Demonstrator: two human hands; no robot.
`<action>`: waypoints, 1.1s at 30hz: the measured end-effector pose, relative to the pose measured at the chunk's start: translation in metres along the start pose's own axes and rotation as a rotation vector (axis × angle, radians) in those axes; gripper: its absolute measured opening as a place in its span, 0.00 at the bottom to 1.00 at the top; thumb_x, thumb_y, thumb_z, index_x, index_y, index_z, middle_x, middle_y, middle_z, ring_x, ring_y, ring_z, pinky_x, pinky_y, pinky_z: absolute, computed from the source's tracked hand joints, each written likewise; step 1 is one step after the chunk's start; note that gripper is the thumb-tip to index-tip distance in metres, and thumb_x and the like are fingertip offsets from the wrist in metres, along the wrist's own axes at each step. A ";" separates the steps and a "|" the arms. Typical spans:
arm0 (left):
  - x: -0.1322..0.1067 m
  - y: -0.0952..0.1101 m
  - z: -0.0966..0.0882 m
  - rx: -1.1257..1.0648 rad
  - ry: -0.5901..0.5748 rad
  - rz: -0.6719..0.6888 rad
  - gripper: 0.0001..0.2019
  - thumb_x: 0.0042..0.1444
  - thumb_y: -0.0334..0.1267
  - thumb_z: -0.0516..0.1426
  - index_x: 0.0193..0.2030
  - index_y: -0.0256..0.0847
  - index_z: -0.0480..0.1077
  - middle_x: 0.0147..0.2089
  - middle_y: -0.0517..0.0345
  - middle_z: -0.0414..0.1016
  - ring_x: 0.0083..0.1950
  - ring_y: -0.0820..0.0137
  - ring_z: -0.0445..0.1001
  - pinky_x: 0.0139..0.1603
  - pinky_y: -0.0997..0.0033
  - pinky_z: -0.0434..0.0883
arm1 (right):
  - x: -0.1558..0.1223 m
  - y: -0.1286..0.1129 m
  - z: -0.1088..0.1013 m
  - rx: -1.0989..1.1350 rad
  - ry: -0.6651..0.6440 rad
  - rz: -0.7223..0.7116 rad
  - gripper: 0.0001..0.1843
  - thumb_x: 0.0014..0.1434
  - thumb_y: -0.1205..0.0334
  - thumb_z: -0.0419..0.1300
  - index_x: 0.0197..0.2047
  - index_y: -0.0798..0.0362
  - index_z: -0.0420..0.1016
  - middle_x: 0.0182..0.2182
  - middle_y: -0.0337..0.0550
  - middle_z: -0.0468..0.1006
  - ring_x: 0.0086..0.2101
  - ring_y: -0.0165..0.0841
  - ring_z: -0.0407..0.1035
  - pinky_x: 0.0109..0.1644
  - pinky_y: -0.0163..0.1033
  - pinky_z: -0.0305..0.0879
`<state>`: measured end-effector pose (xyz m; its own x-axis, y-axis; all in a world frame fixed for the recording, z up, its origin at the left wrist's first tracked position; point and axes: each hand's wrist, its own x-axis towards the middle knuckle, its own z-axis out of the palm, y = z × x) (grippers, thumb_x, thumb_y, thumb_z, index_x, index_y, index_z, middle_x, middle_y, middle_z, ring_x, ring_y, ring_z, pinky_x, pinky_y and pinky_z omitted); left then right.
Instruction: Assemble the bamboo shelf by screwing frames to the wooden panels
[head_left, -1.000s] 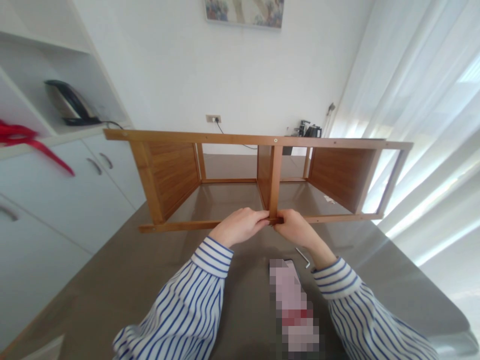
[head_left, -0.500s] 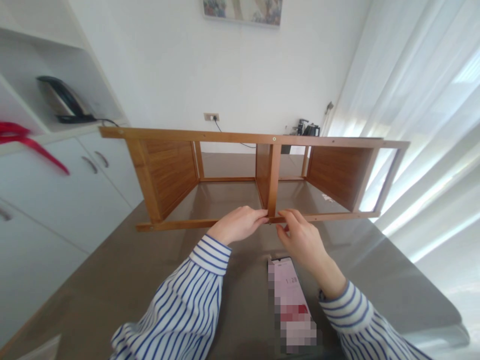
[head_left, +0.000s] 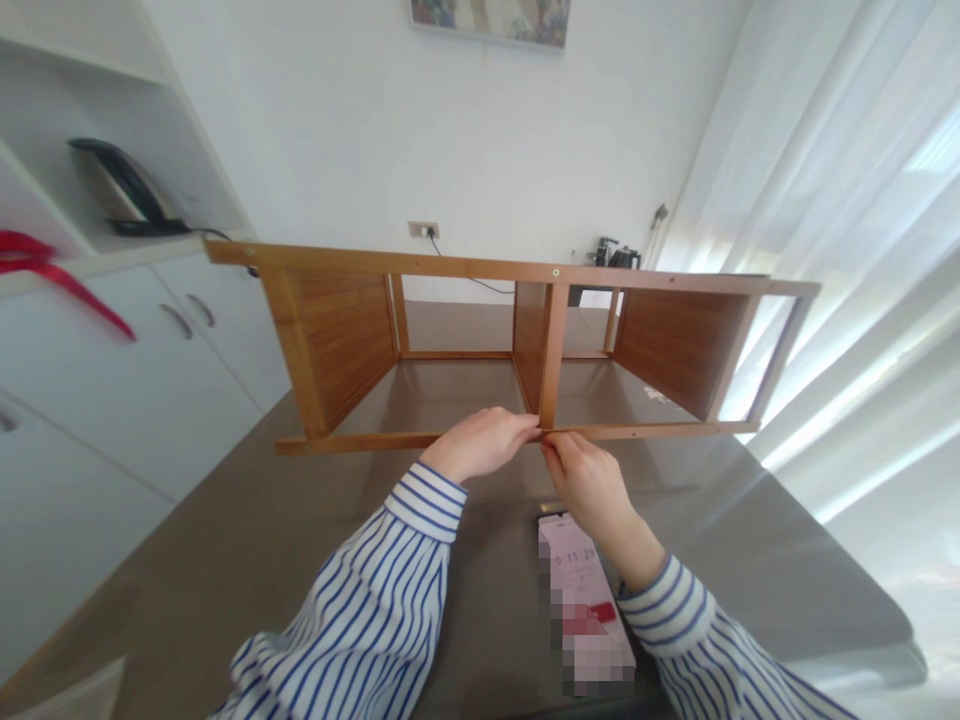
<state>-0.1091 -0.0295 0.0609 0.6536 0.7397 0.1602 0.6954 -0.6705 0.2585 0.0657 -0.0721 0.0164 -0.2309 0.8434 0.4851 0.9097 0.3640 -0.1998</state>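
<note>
A wooden shelf rack point(head_left: 550, 350) lies on its side on the grey table, its long rails running left to right and its panels standing upright. My left hand point(head_left: 484, 445) is closed around the near lower rail, just left of where the middle panel meets it. At that same joint my right hand point(head_left: 589, 480) has thumb and fingertips pinched together against the rail; whatever is between them is too small or hidden to make out. Below my right hand lies a phone point(head_left: 577, 575) showing a running timer, partly blurred out.
The grey table point(head_left: 750, 560) extends to a rounded right corner beside white curtains point(head_left: 862, 300). At left are white cabinets point(head_left: 112, 400) with a kettle point(head_left: 124, 190) and a red ribbon point(head_left: 67, 285). Dark appliances point(head_left: 619, 255) stand behind the rack.
My right hand has moved slightly left to the joint, and its fingers have closed into a pinch. The left hand keeps its place on the rail. The view has shifted a little.
</note>
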 end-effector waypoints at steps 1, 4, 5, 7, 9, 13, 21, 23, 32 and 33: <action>0.000 0.000 0.000 0.002 0.001 0.001 0.18 0.65 0.45 0.42 0.41 0.44 0.71 0.40 0.54 0.78 0.39 0.66 0.77 0.37 0.71 0.67 | 0.000 -0.001 0.000 -0.004 0.004 0.003 0.13 0.65 0.61 0.48 0.40 0.52 0.73 0.35 0.43 0.78 0.32 0.32 0.72 0.31 0.34 0.57; 0.000 -0.002 0.002 0.009 0.007 0.001 0.18 0.65 0.45 0.42 0.40 0.44 0.71 0.40 0.53 0.79 0.39 0.65 0.76 0.36 0.71 0.67 | 0.000 -0.002 0.002 -0.017 0.012 0.009 0.13 0.65 0.60 0.48 0.39 0.52 0.73 0.34 0.44 0.78 0.31 0.32 0.71 0.30 0.33 0.56; 0.001 -0.002 0.002 0.009 0.008 0.002 0.18 0.65 0.46 0.42 0.40 0.43 0.71 0.39 0.53 0.79 0.39 0.65 0.76 0.36 0.71 0.66 | 0.000 -0.003 0.003 -0.022 0.015 0.011 0.13 0.65 0.60 0.48 0.39 0.53 0.73 0.33 0.44 0.78 0.30 0.31 0.71 0.30 0.33 0.56; 0.001 -0.004 0.004 0.004 0.008 0.002 0.18 0.65 0.46 0.43 0.39 0.43 0.71 0.40 0.53 0.79 0.39 0.65 0.76 0.36 0.71 0.66 | 0.000 -0.004 0.004 -0.023 0.018 0.013 0.13 0.65 0.60 0.48 0.39 0.53 0.73 0.33 0.44 0.78 0.30 0.31 0.71 0.30 0.33 0.55; 0.001 -0.005 0.005 -0.004 0.012 0.002 0.18 0.65 0.46 0.43 0.40 0.44 0.71 0.40 0.54 0.79 0.39 0.65 0.76 0.36 0.71 0.66 | 0.000 -0.005 0.004 -0.017 0.018 0.018 0.13 0.64 0.60 0.48 0.39 0.53 0.73 0.33 0.44 0.78 0.30 0.31 0.71 0.29 0.33 0.55; 0.001 -0.006 0.005 -0.017 0.013 0.005 0.18 0.65 0.46 0.43 0.39 0.45 0.72 0.40 0.55 0.79 0.39 0.65 0.76 0.35 0.71 0.65 | 0.000 -0.007 0.004 -0.009 -0.001 0.042 0.13 0.65 0.60 0.48 0.40 0.53 0.73 0.33 0.44 0.77 0.30 0.31 0.70 0.29 0.33 0.55; 0.001 -0.004 0.003 -0.030 0.013 0.000 0.18 0.65 0.46 0.43 0.37 0.44 0.72 0.38 0.55 0.79 0.38 0.66 0.76 0.34 0.71 0.64 | 0.001 -0.012 0.004 0.030 0.004 0.093 0.11 0.63 0.61 0.49 0.36 0.53 0.71 0.32 0.42 0.77 0.30 0.32 0.70 0.30 0.34 0.53; 0.001 -0.005 0.003 -0.034 0.013 -0.002 0.18 0.64 0.46 0.43 0.37 0.44 0.72 0.39 0.55 0.79 0.38 0.66 0.76 0.35 0.71 0.65 | 0.001 -0.013 0.005 0.031 0.010 0.097 0.10 0.63 0.62 0.49 0.35 0.53 0.70 0.31 0.42 0.76 0.29 0.32 0.70 0.30 0.34 0.53; 0.000 -0.004 0.003 -0.055 0.014 -0.013 0.18 0.64 0.47 0.44 0.38 0.44 0.73 0.40 0.54 0.79 0.39 0.66 0.76 0.36 0.71 0.65 | 0.002 -0.008 0.004 0.080 -0.003 0.082 0.11 0.63 0.62 0.49 0.35 0.54 0.71 0.31 0.44 0.77 0.31 0.33 0.71 0.32 0.34 0.56; 0.001 -0.004 0.003 -0.055 0.013 -0.012 0.18 0.64 0.47 0.44 0.38 0.44 0.73 0.39 0.54 0.79 0.39 0.66 0.76 0.36 0.71 0.65 | 0.002 -0.008 0.004 0.075 -0.014 0.085 0.11 0.63 0.62 0.49 0.35 0.53 0.71 0.31 0.44 0.77 0.32 0.33 0.71 0.32 0.34 0.56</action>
<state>-0.1105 -0.0265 0.0568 0.6409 0.7487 0.1693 0.6855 -0.6575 0.3129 0.0570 -0.0718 0.0155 -0.1587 0.8777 0.4521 0.8982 0.3185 -0.3031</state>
